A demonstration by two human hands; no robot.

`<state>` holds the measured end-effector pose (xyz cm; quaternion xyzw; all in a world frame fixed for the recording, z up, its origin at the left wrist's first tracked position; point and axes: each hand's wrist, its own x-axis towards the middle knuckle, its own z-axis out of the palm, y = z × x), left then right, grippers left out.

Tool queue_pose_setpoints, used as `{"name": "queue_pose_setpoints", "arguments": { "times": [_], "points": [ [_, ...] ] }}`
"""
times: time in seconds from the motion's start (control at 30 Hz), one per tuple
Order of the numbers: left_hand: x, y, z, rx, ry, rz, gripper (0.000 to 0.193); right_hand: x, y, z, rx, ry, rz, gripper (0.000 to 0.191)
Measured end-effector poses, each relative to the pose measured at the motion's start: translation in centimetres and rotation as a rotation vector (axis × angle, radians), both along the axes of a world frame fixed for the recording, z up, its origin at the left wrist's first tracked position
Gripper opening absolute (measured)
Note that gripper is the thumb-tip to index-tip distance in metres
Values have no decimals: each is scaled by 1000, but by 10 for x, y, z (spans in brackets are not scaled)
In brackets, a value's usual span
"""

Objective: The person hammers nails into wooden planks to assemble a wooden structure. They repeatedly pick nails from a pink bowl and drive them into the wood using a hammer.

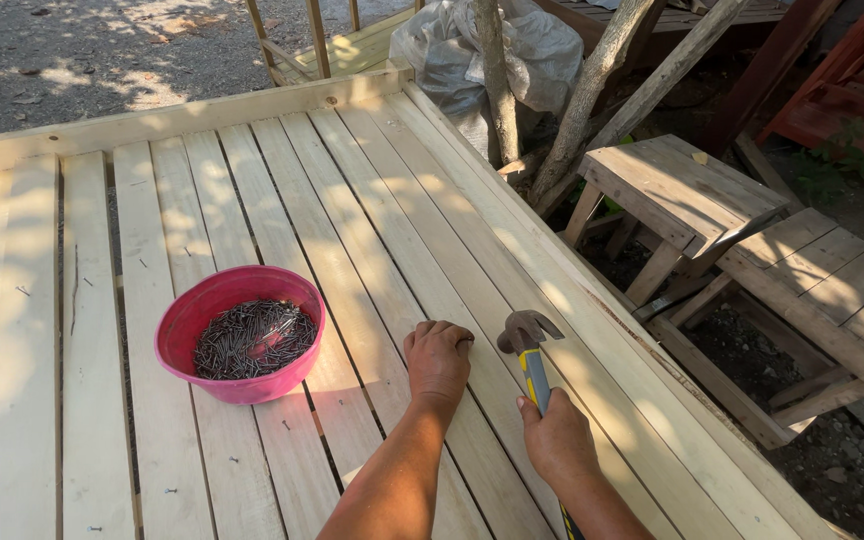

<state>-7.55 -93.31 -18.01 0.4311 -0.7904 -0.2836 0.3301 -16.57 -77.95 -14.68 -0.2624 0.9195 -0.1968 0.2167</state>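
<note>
My left hand (pixel 438 358) rests knuckles-up on a pale wooden slat (pixel 382 260), fingers curled tight as if pinching something small; what it pinches is hidden. My right hand (pixel 555 438) grips the yellow-and-black handle of a claw hammer (pixel 526 335), whose dark head hangs just right of my left fingertips, a little above the boards. A pink plastic bowl (pixel 182 325) full of dark nails (pixel 254 338) sits on the slats to the left of my left hand.
The slatted panel has a raised frame board (pixel 182 115) along its far edge. A few nails stick up from slats at the left. Wooden stools (pixel 677 185) and pallets stand at the right, with tree trunks (pixel 582 95) and a grey sack (pixel 542 50) behind.
</note>
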Motion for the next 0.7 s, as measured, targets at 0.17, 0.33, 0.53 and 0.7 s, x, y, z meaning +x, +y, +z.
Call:
{"name": "queue_pose_setpoints", "arguments": {
  "times": [0.17,0.33,0.53,0.7],
  "points": [
    [1,2,4,3,-29,-6,13,4,0,7,25,-22,2,41],
    [1,4,9,11,-108,-18,14,4,-2,13,80,-80,-20,41],
    [3,3,14,105,-107,-4,14,4,3,10,61,-75,-12,43],
    [3,2,12,105,-107,-3,13,10,6,15,-19,-36,31,44]
  ]
}}
